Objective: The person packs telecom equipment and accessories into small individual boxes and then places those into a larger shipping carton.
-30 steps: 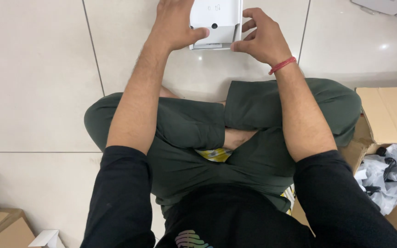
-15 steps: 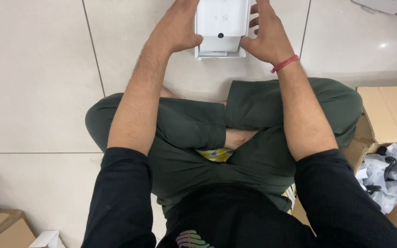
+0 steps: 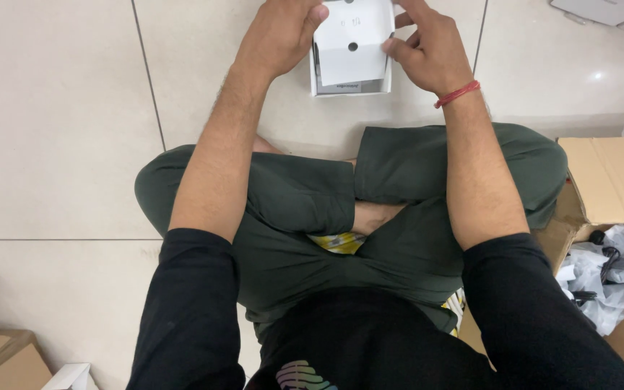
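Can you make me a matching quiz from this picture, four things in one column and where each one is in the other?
Things:
1. white box
2. red string band
3. cardboard box
4. crumpled plastic bags

Places:
A. inside the open carton at far right
B. on the floor between both hands
C. at the right edge, beside the knee
D. around the right wrist

Pairs: 1-B, 2-D, 3-C, 4-A

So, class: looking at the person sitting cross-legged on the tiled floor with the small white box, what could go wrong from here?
1. The white card insert is pinched only by fingertips of the left hand and right hand; it might slip or bend.
2. The small white box sits loose on the smooth floor tiles, so it may slide when pressed.
3. The open cardboard carton sits close beside the right knee; a shift could knock it.
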